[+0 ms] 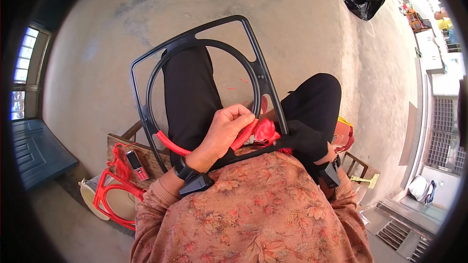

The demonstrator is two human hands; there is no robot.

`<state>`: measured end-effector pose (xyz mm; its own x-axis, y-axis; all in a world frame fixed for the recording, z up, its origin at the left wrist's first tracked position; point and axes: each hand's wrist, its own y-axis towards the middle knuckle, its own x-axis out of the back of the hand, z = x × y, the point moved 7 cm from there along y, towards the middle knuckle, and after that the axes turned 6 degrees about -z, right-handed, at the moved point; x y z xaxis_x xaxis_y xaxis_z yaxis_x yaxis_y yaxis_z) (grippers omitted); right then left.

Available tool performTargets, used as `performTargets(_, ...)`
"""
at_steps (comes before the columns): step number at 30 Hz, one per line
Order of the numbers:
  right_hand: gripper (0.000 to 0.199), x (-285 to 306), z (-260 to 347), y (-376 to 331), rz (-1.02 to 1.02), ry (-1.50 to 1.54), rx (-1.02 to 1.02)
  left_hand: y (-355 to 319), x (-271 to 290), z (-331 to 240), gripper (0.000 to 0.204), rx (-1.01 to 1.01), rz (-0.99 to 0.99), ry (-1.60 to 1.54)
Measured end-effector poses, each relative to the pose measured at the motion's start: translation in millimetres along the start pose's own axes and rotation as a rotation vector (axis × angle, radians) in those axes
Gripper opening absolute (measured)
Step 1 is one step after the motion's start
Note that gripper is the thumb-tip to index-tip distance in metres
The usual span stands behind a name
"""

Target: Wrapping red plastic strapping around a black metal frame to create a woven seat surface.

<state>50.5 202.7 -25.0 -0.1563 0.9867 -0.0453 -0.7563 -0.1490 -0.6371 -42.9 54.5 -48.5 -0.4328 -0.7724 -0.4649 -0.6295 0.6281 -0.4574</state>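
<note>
A black frame [252,39] with a round ring inside it rests across my lap, tilted. Red cord wrapping [173,145] covers the lower part of the ring in tight turns. My left hand [222,134], bare, pinches the ring with thumb and forefinger at the right end of the wrapping. On the frame's right side is my right hand [307,141] in a black glove, closed around a bunched red cord [265,132]. The frame and the bundle partly hide its fingers.
By my left side, a wooden bench [117,141] carries a red phone [137,164] and loose red strands [118,158]. A red frame [105,199] leans below it. At right lies a yellow-handled tool [368,180]. A black plastic bag [364,1] sits on the floor farther off.
</note>
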Motion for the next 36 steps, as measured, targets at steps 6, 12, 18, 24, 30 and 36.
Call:
performTargets(6, 0.051, -8, 49, -5, -0.245, 0.442, 0.373, -11, -11, -1, 0.014, 0.131, 0.106, -0.139)
performTargets(12, 0.053, -6, 36, -10, -0.229, 0.301, 0.325, -9, -10, 1, 0.016, 0.12, 0.121, -0.141)
performTargets(18, 0.046, 69, 15, -22, -0.441, 1.103, 0.449, -9, -7, 3, 0.017, 0.158, 0.094, -0.212)
performTargets(24, 0.04, 188, -12, -98, -0.783, 0.976, 0.738, -7, -6, 6, 0.017, 0.193, 0.076, -0.206)
performTargets(30, 0.045, 212, -5, -71, -0.879, 0.708, 0.508, -6, -8, 5, 0.013, 0.181, 0.071, -0.187)
performTargets(36, 0.06, 88, 108, 6, -0.647, -0.27, 0.568, -7, -8, 0, 0.01, 0.067, 0.042, -0.03)
